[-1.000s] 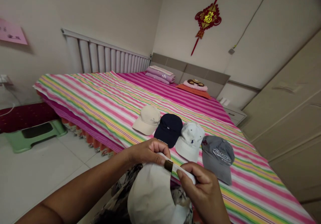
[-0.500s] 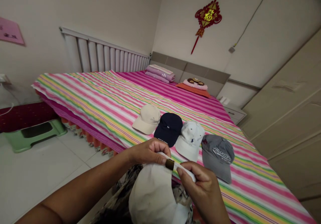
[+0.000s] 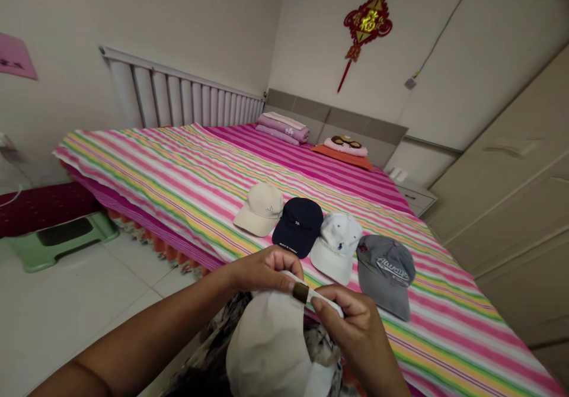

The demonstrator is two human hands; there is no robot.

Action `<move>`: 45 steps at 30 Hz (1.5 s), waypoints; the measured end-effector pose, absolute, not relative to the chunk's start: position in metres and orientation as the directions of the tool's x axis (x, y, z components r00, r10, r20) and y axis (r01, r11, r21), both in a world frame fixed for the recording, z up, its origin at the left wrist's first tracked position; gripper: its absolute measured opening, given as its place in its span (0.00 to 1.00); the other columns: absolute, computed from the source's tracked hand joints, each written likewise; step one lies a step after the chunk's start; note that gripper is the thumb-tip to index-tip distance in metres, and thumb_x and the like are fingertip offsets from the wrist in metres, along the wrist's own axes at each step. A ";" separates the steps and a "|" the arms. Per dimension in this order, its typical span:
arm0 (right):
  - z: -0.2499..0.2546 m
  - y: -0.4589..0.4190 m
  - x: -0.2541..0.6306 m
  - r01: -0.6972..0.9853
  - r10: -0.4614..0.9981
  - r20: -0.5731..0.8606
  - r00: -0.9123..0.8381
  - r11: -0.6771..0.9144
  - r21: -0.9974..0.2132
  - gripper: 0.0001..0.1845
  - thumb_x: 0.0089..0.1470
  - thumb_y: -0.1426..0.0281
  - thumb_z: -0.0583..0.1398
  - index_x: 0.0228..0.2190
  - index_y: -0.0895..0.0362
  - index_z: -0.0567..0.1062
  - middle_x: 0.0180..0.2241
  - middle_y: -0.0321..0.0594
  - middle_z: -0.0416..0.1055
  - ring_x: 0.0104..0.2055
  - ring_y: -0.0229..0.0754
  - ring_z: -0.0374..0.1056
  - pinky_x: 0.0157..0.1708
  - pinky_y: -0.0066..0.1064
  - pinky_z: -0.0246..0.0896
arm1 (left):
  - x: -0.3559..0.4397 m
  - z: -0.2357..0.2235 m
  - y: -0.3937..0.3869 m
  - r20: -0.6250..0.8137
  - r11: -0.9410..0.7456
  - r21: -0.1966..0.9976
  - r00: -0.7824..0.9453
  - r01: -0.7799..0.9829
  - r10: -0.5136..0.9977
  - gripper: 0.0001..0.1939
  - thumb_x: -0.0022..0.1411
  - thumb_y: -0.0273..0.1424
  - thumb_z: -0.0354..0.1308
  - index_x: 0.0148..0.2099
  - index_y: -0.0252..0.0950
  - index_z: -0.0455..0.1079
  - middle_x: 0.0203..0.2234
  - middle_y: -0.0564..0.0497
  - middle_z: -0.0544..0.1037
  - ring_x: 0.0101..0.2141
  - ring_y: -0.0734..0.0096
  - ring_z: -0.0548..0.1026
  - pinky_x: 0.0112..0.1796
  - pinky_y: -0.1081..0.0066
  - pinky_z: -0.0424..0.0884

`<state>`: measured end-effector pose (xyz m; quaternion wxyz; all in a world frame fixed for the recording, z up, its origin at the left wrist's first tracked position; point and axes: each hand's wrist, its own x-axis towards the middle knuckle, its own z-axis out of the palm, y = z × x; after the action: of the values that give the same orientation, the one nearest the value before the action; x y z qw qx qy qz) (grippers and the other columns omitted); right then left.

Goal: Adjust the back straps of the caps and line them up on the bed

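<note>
well, the left hand (image 3: pixel 262 269) and right hand (image 3: pixel 355 329) were both pinched closed on the fabric strap (image 3: pixel 325 297) of a white cap (image 3: pixel 264 349), with its bronze-coloured buckle (image 3: pixel 301 292) between them. the strap ran nearly level, sloping slightly down to the right, and the crown hung below it, closer to the left hand. just beyond lay a navy cap (image 3: pixel 297 227) and a grey cap (image 3: pixel 386 269) on the striped bedspread (image 3: pixel 444 326).

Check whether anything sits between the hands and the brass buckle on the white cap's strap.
Nothing visible does. The left hand and right hand pinch the strap on either side of the brass buckle of the white cap, with only strap between them and the buckle.
</note>
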<state>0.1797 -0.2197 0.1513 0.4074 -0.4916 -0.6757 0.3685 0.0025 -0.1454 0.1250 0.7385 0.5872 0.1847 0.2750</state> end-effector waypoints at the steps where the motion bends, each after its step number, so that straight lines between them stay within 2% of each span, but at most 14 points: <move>1: 0.150 -0.219 0.180 0.353 0.967 0.178 -0.180 0.233 -0.906 0.13 0.46 0.64 0.57 0.18 0.60 0.72 0.14 0.33 0.61 0.17 0.31 0.52 0.17 0.23 0.48 | 0.003 0.125 -0.145 0.048 0.157 0.970 0.780 -0.186 0.624 0.16 0.43 0.36 0.65 0.29 0.29 0.68 0.20 0.54 0.69 0.20 0.84 0.63 0.21 0.82 0.58; 8: 0.144 -0.217 0.180 0.309 0.990 0.112 -0.087 0.133 -0.942 0.15 0.44 0.61 0.58 0.17 0.61 0.69 0.14 0.31 0.55 0.18 0.31 0.47 0.17 0.24 0.43 | 0.007 0.125 -0.146 0.021 0.137 0.980 0.752 -0.147 0.659 0.15 0.44 0.36 0.64 0.29 0.29 0.67 0.19 0.55 0.68 0.20 0.85 0.62 0.20 0.83 0.57; 19: 0.141 -0.213 0.184 0.267 0.982 0.082 -0.172 0.127 -0.955 0.14 0.44 0.62 0.58 0.19 0.61 0.70 0.15 0.32 0.57 0.19 0.32 0.48 0.18 0.24 0.44 | 0.009 0.121 -0.146 0.024 0.147 0.977 0.762 -0.155 0.648 0.16 0.43 0.37 0.64 0.29 0.29 0.67 0.20 0.54 0.68 0.20 0.84 0.62 0.22 0.82 0.57; 24: 0.140 -0.214 0.181 0.251 0.993 0.070 -0.093 0.092 -0.964 0.14 0.44 0.62 0.58 0.18 0.60 0.69 0.13 0.30 0.54 0.17 0.30 0.46 0.16 0.24 0.42 | 0.010 0.122 -0.146 0.048 0.089 0.986 0.744 -0.142 0.667 0.14 0.45 0.36 0.63 0.29 0.29 0.67 0.19 0.56 0.66 0.20 0.84 0.60 0.22 0.82 0.55; 28: 0.139 -0.216 0.179 0.209 0.995 0.055 -0.079 0.070 -0.975 0.14 0.44 0.62 0.58 0.18 0.60 0.68 0.13 0.30 0.54 0.16 0.30 0.47 0.16 0.24 0.43 | 0.011 0.124 -0.149 0.004 0.083 0.993 0.747 -0.078 0.665 0.14 0.46 0.36 0.62 0.29 0.30 0.67 0.19 0.55 0.67 0.20 0.83 0.60 0.22 0.81 0.55; 33: 0.141 -0.216 0.177 0.276 0.993 0.120 -0.024 0.122 -0.954 0.14 0.43 0.62 0.58 0.17 0.60 0.69 0.13 0.30 0.54 0.16 0.31 0.46 0.16 0.24 0.43 | 0.012 0.125 -0.150 -0.003 0.063 0.996 0.709 -0.058 0.705 0.12 0.47 0.34 0.61 0.28 0.30 0.66 0.18 0.57 0.65 0.19 0.84 0.58 0.20 0.81 0.54; 37: 0.139 -0.216 0.177 0.215 0.996 0.082 -0.023 0.085 -0.973 0.14 0.43 0.63 0.58 0.17 0.60 0.68 0.12 0.29 0.52 0.16 0.30 0.44 0.16 0.24 0.42 | 0.012 0.122 -0.148 -0.012 0.069 0.996 0.694 -0.054 0.720 0.11 0.47 0.33 0.61 0.28 0.30 0.66 0.18 0.57 0.64 0.19 0.85 0.58 0.20 0.81 0.53; 40: 0.135 -0.214 0.179 0.167 0.998 0.047 -0.045 0.054 -0.984 0.13 0.43 0.62 0.59 0.17 0.60 0.68 0.12 0.29 0.53 0.16 0.30 0.44 0.16 0.24 0.42 | 0.014 0.119 -0.150 0.029 0.063 0.992 0.680 -0.110 0.732 0.11 0.47 0.32 0.61 0.29 0.29 0.66 0.19 0.56 0.66 0.20 0.84 0.60 0.22 0.81 0.55; 45: 0.128 -0.212 0.180 0.077 0.999 0.030 -0.043 0.034 -0.996 0.13 0.43 0.62 0.60 0.18 0.60 0.68 0.14 0.29 0.53 0.17 0.30 0.44 0.17 0.24 0.41 | 0.022 0.113 -0.155 0.211 -0.025 0.944 0.544 -0.328 0.812 0.14 0.43 0.32 0.64 0.28 0.30 0.64 0.21 0.54 0.67 0.23 0.82 0.63 0.25 0.79 0.58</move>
<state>0.1800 -0.2115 0.1283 0.4776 -0.5006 -0.5373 0.4823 0.0224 -0.1551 0.1127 0.6656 0.5737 0.2108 0.4282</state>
